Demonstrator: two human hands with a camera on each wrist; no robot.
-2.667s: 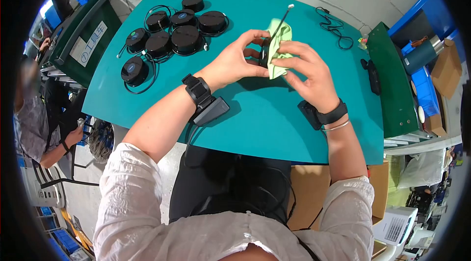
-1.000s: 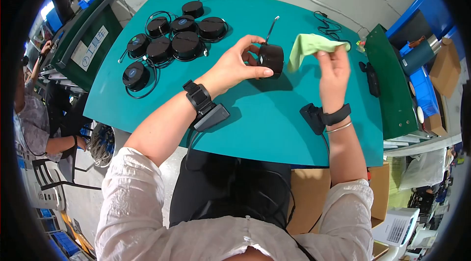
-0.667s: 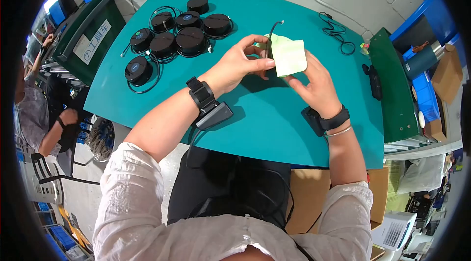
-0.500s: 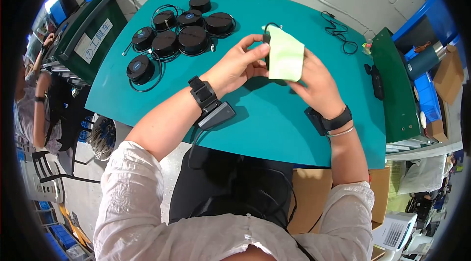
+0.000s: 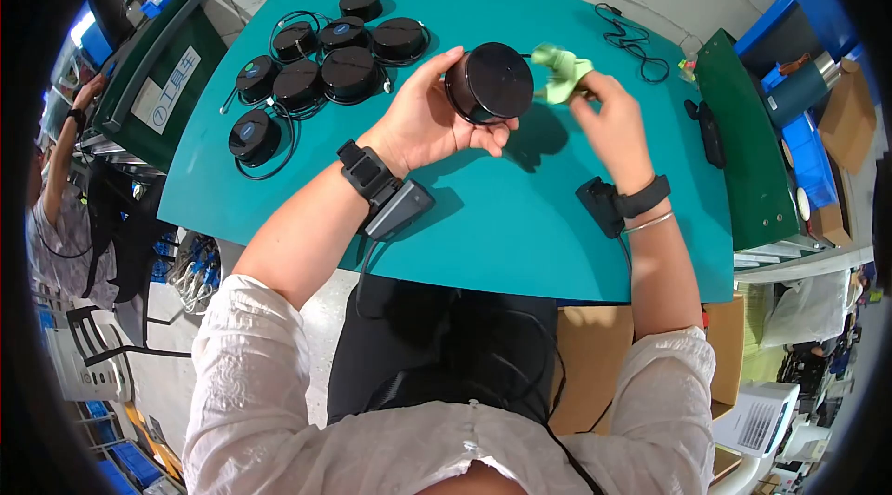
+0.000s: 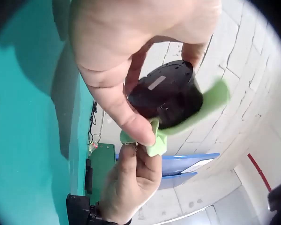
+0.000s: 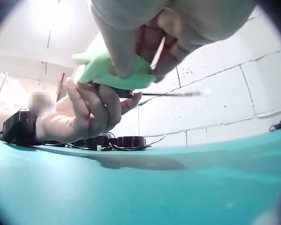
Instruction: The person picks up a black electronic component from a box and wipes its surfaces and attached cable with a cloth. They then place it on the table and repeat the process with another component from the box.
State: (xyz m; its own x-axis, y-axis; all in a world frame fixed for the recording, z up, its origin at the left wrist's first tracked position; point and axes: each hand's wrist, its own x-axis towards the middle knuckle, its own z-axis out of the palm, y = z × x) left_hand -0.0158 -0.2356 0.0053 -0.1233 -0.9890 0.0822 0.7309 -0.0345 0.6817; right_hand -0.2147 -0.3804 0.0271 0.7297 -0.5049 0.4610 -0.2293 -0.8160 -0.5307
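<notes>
In my head view, upper centre, the fingers of the left hand (image 5: 420,121) grasp the black round unit (image 5: 502,81) above the desk (image 5: 492,225). The right hand (image 5: 615,128) pinches the green cloth (image 5: 561,75) at right. Cloth contact appears probable; my wrist views blur. Similar units (image 5: 350,75) occupy upper left.

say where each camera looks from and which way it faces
Head view: on the head, facing forward and down over the teal table; left hand, right hand and white sleeves show.
Left wrist view: at that wrist, facing past its hand to the round black device and pale block wall; both hands show.
Right wrist view: at that wrist, facing low across the table toward the left hand; the right fills the top.
Shared: both wrist views show the light green cloth.
</notes>
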